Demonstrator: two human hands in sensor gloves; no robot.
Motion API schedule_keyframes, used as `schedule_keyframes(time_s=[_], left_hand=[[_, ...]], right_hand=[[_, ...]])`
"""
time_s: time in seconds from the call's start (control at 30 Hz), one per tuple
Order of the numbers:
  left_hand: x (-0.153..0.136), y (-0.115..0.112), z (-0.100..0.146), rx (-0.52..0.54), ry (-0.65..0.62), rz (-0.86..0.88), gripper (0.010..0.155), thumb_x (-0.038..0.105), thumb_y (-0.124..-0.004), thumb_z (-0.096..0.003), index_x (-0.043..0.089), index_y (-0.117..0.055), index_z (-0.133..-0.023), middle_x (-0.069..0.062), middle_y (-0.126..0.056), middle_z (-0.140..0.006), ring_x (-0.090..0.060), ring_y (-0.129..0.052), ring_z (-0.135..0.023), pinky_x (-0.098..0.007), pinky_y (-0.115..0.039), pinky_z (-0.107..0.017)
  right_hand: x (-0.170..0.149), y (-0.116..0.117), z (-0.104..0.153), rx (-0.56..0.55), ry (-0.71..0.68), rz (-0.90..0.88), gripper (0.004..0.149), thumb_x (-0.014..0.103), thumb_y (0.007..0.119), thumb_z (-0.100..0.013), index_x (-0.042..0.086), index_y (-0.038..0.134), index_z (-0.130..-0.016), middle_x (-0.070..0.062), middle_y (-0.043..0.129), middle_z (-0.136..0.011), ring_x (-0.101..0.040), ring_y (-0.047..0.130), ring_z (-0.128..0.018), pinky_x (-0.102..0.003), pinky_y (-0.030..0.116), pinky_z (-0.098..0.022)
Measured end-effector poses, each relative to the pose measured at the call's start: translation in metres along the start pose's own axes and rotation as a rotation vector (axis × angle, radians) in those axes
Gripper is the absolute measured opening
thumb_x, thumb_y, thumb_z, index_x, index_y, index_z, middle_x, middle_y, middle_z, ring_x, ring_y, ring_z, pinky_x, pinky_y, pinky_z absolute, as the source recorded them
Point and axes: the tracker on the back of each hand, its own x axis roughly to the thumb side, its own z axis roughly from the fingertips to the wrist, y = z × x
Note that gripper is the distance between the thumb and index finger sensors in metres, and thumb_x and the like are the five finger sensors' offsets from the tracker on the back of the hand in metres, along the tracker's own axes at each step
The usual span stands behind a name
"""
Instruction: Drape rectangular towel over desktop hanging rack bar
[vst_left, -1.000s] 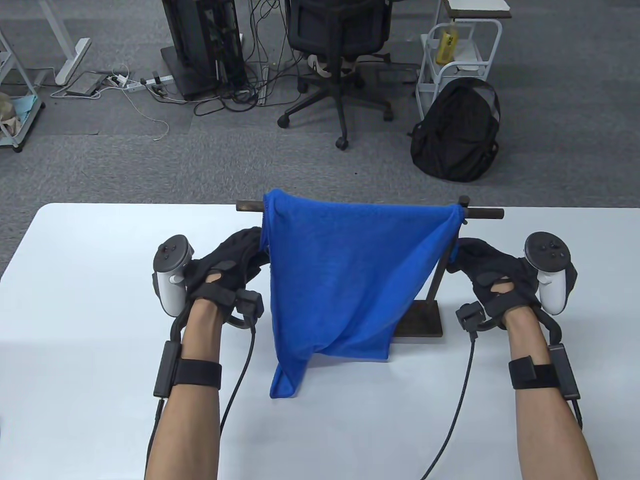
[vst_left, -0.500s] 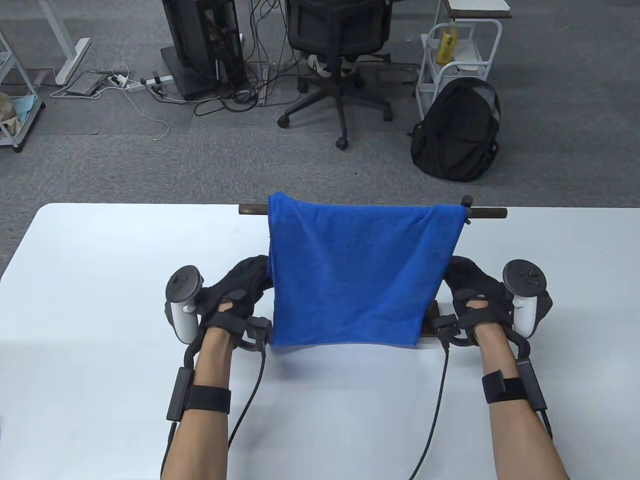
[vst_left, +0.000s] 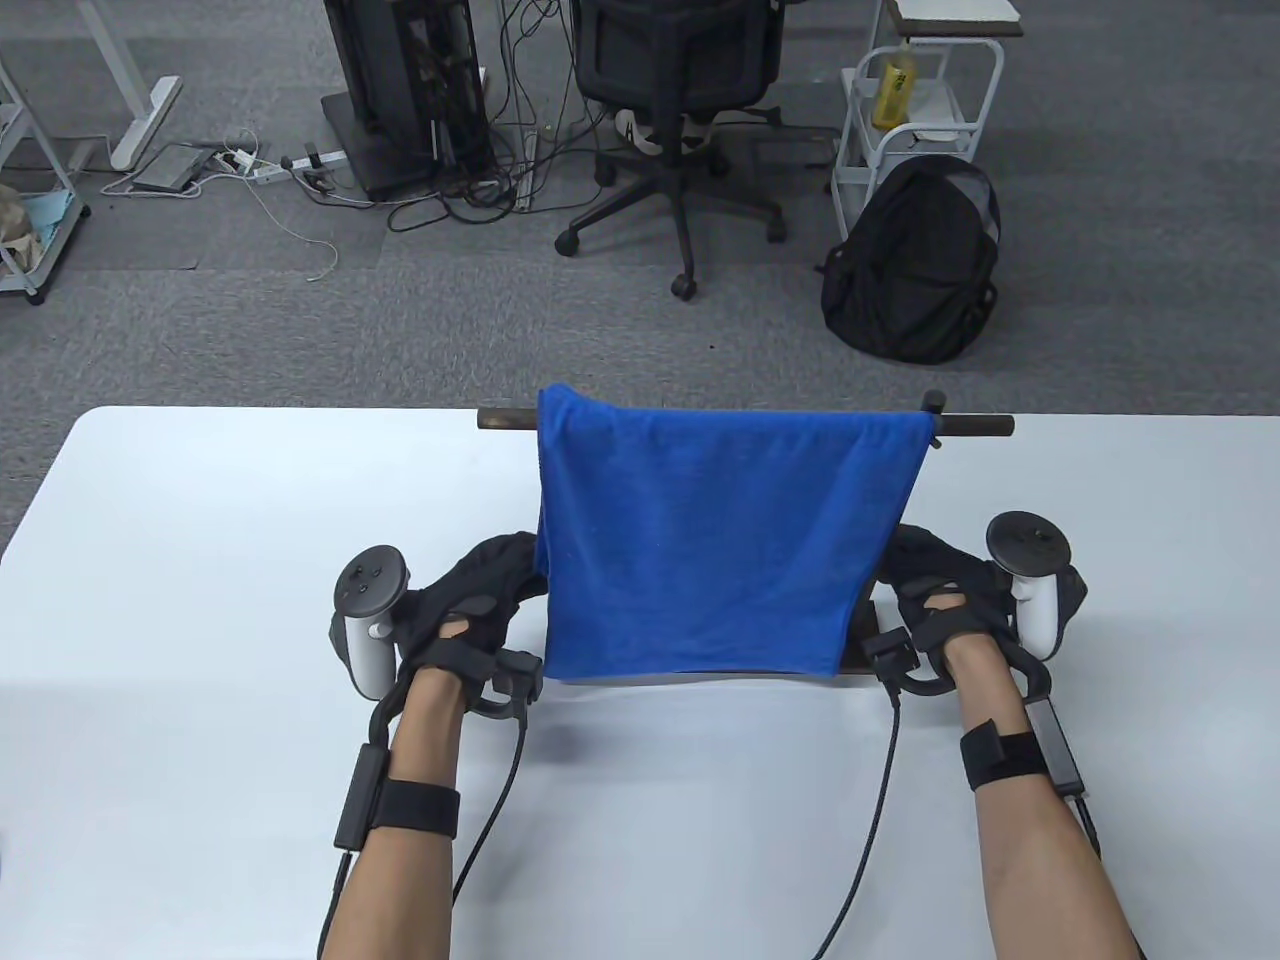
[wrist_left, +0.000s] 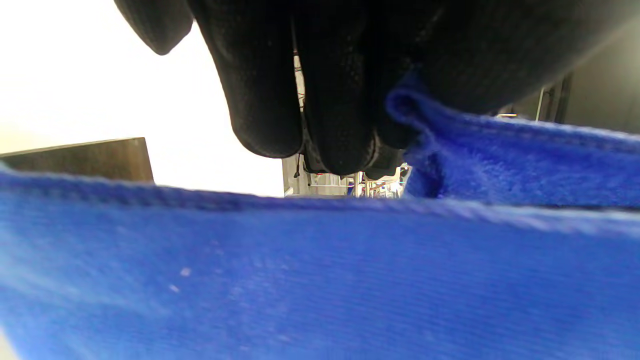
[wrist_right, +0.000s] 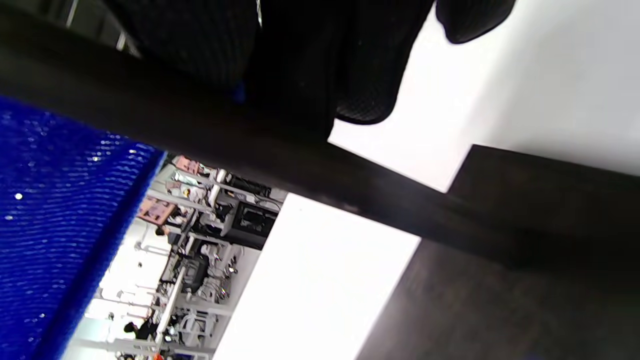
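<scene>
The blue towel (vst_left: 700, 540) hangs flat over the dark wooden rack bar (vst_left: 975, 425), and its near flap reaches almost to the table. My left hand (vst_left: 520, 570) is at the flap's lower left edge. In the left wrist view its fingers (wrist_left: 260, 100) pinch a fold of the towel (wrist_left: 430, 130). My right hand (vst_left: 895, 565) is at the flap's lower right edge, its fingertips hidden behind the cloth. In the right wrist view its fingers (wrist_right: 370, 75) close on a sliver of blue behind the rack's post (wrist_right: 300, 165).
The rack's dark base (vst_left: 862, 640) stands on the white table (vst_left: 200, 560) beside my right hand and also shows in the right wrist view (wrist_right: 525, 280). Beyond the table's far edge are an office chair (vst_left: 680, 90) and a black backpack (vst_left: 915, 265) on the floor.
Both hands slid down the towel's side edges toward me. The near flap went from a bunched, slanted drape to a flat rectangle, and its trailing corner lifted off the table.
</scene>
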Motion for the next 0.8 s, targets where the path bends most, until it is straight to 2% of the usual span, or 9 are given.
schedule_keyframes(time_s=[0.1, 0.33, 0.8], left_hand=[[-0.006, 0.003, -0.001, -0.008, 0.023, 0.000, 0.035, 0.053, -0.083, -0.0471, 0.038, -0.093, -0.078, 0.008, -0.102, -0.086, -0.028, -0.103, -0.086, -0.061, -0.061, -0.071], [-0.008, 0.005, -0.002, -0.010, 0.031, -0.047, 0.035, 0.053, -0.084, -0.0464, 0.038, -0.094, -0.077, 0.008, -0.103, -0.085, -0.028, -0.103, -0.086, -0.061, -0.061, -0.071], [-0.019, 0.000, -0.004, 0.007, 0.083, -0.137, 0.035, 0.054, -0.086, -0.0449, 0.037, -0.095, -0.075, 0.007, -0.105, -0.083, -0.029, -0.105, -0.084, -0.061, -0.062, -0.071]], right_hand=[[-0.004, 0.003, -0.006, 0.019, 0.003, 0.029, 0.039, 0.036, 0.088, -0.040, 0.026, 0.092, -0.077, 0.000, 0.105, -0.067, -0.026, 0.096, -0.081, -0.060, 0.061, -0.066], [-0.006, 0.010, -0.013, 0.014, 0.012, 0.084, 0.039, 0.037, 0.089, -0.039, 0.026, 0.093, -0.076, 0.001, 0.105, -0.066, -0.027, 0.095, -0.081, -0.060, 0.061, -0.066], [-0.005, 0.015, -0.015, -0.098, 0.020, 0.245, 0.039, 0.037, 0.090, -0.038, 0.028, 0.094, -0.075, 0.002, 0.105, -0.065, -0.026, 0.095, -0.082, -0.064, 0.055, -0.067]])
